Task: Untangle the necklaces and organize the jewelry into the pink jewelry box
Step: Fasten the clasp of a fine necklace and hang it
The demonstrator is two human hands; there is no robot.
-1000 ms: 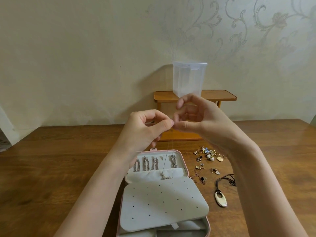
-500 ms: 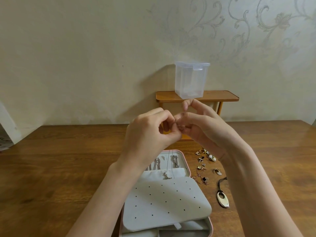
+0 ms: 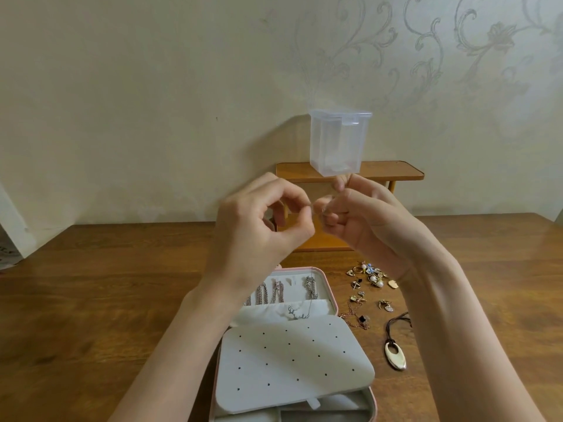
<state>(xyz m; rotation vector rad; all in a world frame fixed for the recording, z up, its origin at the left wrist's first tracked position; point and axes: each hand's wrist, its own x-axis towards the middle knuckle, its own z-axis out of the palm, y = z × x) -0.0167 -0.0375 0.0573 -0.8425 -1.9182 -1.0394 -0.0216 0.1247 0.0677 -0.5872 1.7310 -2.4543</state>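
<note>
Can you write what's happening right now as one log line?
left hand: pinches chain end | right hand: pinches other end | chain: hangs over box | loose jewelry: on table

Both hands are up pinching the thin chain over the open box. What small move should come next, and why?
Probably lower the chain toward the box lid hooks: left hand and right hand pinch its ends, its pendant already dangles there, and other chains hang alongside.
</note>
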